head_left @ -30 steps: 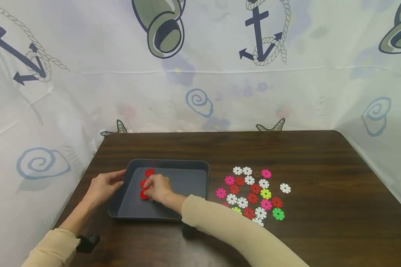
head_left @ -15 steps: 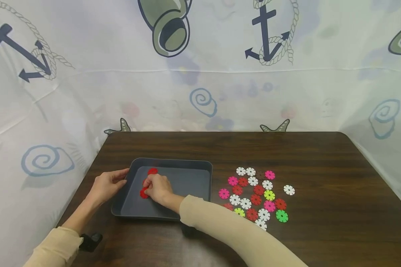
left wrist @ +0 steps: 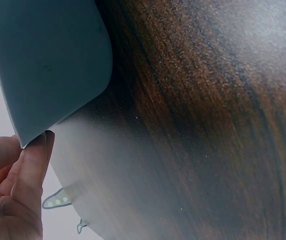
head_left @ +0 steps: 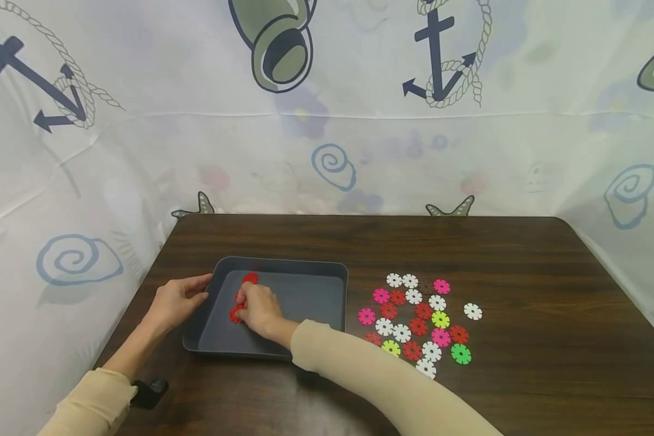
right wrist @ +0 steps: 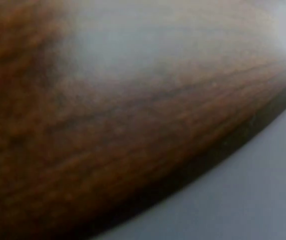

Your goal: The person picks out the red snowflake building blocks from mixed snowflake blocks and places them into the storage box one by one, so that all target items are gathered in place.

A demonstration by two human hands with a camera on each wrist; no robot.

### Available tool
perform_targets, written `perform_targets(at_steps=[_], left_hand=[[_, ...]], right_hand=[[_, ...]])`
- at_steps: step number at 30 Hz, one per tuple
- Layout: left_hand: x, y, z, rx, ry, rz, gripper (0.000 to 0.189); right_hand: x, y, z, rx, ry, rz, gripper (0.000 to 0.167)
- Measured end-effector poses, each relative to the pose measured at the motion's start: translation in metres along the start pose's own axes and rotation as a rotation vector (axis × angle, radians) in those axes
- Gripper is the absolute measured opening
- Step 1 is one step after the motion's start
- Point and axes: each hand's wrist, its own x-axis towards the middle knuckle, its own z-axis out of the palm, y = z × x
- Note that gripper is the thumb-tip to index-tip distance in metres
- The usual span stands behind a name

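In the head view a grey tray (head_left: 310, 303) lies on the left of the table. My left hand (head_left: 177, 304) holds its left rim; in the left wrist view the thumb and fingers (left wrist: 28, 172) pinch the tray's edge (left wrist: 52, 65). My right hand (head_left: 261, 307) reaches inside the tray with curled fingers, pinching a red notched disc (head_left: 235, 313). Another red disc (head_left: 250, 278) lies farther back, and a third is mostly covered by the hand. The right wrist view shows only blurred tabletop, with no hand in it.
Right of the tray, many notched discs lie loose on the dark wooden table (head_left: 550, 303): white (head_left: 401, 332), pink (head_left: 441, 336), red (head_left: 418, 326), yellow (head_left: 440, 319) and green (head_left: 461, 353). My right forearm passes over the near ones. A patterned curtain (head_left: 370, 163) hangs behind.
The head view has shifted slightly, so everything sits a little farther right. My right hand stays over the red discs in the tray, and the left hand keeps its hold on the rim.
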Motion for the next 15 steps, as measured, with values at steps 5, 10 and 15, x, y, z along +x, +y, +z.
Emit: perform_targets(at_steps=[5,10,15], left_hand=[[0.0003,0.0009,-0.0013,0.012,0.005,0.005,0.040],[0.0005,0.0004,-0.0018,0.020,0.006,0.010,0.040],[0.0000,-0.0014,-0.0001,0.026,0.005,0.010,0.040]], right_hand=[[-0.0003,-0.0003,0.0000,-0.026,0.011,-0.004,0.021],[-0.0008,-0.0006,0.0010,-0.031,0.023,0.007,0.023],[-0.0011,0.0010,0.0013,-0.016,0.034,0.006,0.023]])
